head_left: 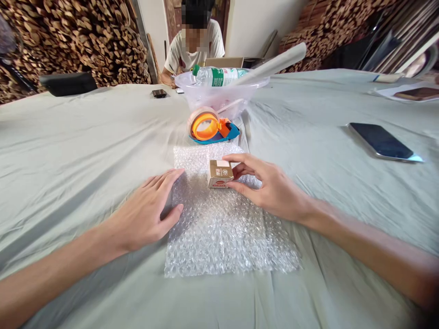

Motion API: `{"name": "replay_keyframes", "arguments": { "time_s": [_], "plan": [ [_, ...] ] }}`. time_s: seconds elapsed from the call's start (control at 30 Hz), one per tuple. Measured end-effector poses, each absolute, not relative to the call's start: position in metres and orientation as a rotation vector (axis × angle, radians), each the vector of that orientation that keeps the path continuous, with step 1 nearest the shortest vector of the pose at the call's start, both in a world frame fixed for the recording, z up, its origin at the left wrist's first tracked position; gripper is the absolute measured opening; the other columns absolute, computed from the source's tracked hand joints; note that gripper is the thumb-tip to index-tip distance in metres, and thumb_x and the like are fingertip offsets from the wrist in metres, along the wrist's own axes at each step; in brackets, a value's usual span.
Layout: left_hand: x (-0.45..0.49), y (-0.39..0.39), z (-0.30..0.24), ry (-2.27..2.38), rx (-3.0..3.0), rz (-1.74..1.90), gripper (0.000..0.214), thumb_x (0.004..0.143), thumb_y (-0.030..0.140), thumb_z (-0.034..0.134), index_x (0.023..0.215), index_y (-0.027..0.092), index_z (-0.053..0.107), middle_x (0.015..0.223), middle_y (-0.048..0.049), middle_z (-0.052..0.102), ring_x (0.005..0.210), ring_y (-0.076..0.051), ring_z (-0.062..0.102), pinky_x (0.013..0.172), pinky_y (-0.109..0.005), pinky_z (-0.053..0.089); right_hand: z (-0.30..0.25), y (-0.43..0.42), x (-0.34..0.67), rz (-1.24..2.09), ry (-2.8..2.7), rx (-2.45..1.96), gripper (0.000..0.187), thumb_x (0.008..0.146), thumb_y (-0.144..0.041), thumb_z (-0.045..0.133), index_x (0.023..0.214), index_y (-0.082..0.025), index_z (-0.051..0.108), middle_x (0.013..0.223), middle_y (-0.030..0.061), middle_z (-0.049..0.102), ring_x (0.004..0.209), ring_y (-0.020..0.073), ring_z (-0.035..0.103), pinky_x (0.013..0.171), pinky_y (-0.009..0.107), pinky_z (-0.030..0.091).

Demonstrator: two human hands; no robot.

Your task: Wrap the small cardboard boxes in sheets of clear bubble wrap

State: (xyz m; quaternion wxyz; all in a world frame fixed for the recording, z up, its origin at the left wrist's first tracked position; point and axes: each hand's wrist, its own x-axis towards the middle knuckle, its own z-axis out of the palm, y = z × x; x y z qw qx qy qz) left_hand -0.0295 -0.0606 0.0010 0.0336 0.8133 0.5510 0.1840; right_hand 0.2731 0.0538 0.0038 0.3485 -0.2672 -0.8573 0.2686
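Head view: right hand (270,187) pinches the box (219,173) near the far edge of the wrap (219,228), left hand (147,214) rests flat-fingered on its left edge; the wrap may slide, skewing the box.

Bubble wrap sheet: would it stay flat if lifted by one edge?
Probably not: the bubble wrap lies limp on the cloth, so it would likely droop. It looks thin and see-through, so probably very light. The left hand flat on its edge and the box on top may keep it from sliding.

Tape dispenser (211,128), plastic tub (219,98) and phone (384,141) sit on the cloth (68,151).
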Motion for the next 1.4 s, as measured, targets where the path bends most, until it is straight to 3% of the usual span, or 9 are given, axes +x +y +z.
{"name": "replay_keyframes", "arguments": {
  "time_s": [0.17,0.27,0.37,0.5,0.63,0.87,1.13,1.3,1.4],
  "plan": [
    [-0.033,-0.059,-0.004,1.700,2.530,0.555,0.065,0.114,0.046,0.047,0.173,0.021,0.036,0.175,-0.0140,0.057,0.160,-0.038,0.058,0.131,-0.059,0.051,0.014,0.052,0.274,0.596,-2.200,-0.689,0.045,0.109,-0.032,0.069,0.154,-0.027,0.065,0.152,0.0102,0.074,0.111,0.0264,0.079,0.114,0.055,0.066],
    [-0.033,-0.061,-0.003,1.699,2.539,0.569,0.063,0.115,0.045,0.045,0.173,0.022,0.036,0.179,-0.0127,0.052,0.165,-0.036,0.051,0.135,-0.057,0.048,0.023,0.051,0.278,0.431,-2.030,-0.675,0.035,0.114,-0.029,0.059,0.148,-0.031,0.066,0.150,0.0083,0.074,0.114,0.0255,0.077,0.113,0.052,0.063],
    [-0.032,-0.062,0.000,1.702,2.536,0.603,0.059,0.117,0.046,0.042,0.172,0.024,0.037,0.182,-0.0116,0.047,0.170,-0.034,0.045,0.138,-0.058,0.044,0.023,0.052,0.280,0.388,-2.017,-0.659,0.033,0.113,-0.031,0.063,0.146,-0.033,0.067,0.147,0.0074,0.074,0.116,0.0273,0.076,0.113,0.053,0.061],
    [-0.031,-0.061,-0.001,1.782,2.491,0.631,0.060,0.116,0.054,0.046,0.168,0.025,0.041,0.178,-0.0130,0.052,0.162,-0.037,0.053,0.133,-0.060,0.048,0.013,0.054,0.276,0.492,-2.218,-0.646,0.041,0.108,-0.037,0.074,0.148,-0.030,0.066,0.148,0.0081,0.076,0.125,0.0314,0.076,0.120,0.058,0.058],
    [-0.032,-0.059,-0.004,1.789,2.514,0.611,0.058,0.115,0.054,0.048,0.165,0.024,0.046,0.165,-0.0126,0.064,0.147,-0.037,0.065,0.123,-0.057,0.055,0.005,0.055,0.273,0.546,-2.271,-0.620,0.035,0.109,-0.030,0.072,0.143,-0.027,0.068,0.146,0.0088,0.078,0.136,0.0314,0.074,0.122,0.054,0.058],
    [-0.033,-0.059,-0.007,1.789,2.549,0.637,0.058,0.116,0.055,0.048,0.165,0.024,0.047,0.159,-0.0116,0.069,0.140,-0.037,0.069,0.117,-0.054,0.058,0.001,0.058,0.273,0.514,-2.243,-0.593,0.033,0.109,-0.031,0.075,0.141,-0.022,0.071,0.139,0.0096,0.080,0.127,0.0297,0.078,0.114,0.047,0.062],
    [-0.032,-0.057,-0.008,1.768,2.576,0.656,0.058,0.116,0.054,0.047,0.165,0.023,0.048,0.161,-0.0115,0.068,0.142,-0.036,0.068,0.117,-0.053,0.057,0.002,0.059,0.271,0.540,-2.269,-0.590,0.038,0.109,-0.028,0.075,0.145,-0.019,0.068,0.143,0.0108,0.078,0.129,0.0290,0.077,0.116,0.047,0.059],
    [-0.032,-0.057,-0.009,1.777,2.570,0.659,0.057,0.116,0.054,0.048,0.164,0.024,0.049,0.159,-0.0117,0.069,0.140,-0.037,0.070,0.116,-0.054,0.058,0.004,0.059,0.272,0.514,-2.301,-0.534,0.033,0.110,-0.030,0.074,0.142,-0.021,0.069,0.140,0.0099,0.079,0.128,0.0279,0.076,0.114,0.045,0.059],
    [-0.032,-0.058,-0.006,1.793,2.562,0.686,0.056,0.115,0.054,0.050,0.163,0.025,0.049,0.159,-0.0118,0.068,0.141,-0.038,0.069,0.115,-0.056,0.059,0.009,0.057,0.274,0.478,-2.269,-0.581,0.031,0.117,-0.039,0.062,0.141,-0.021,0.070,0.140,0.0115,0.079,0.130,0.0289,0.074,0.114,0.047,0.057]
  ]
}}
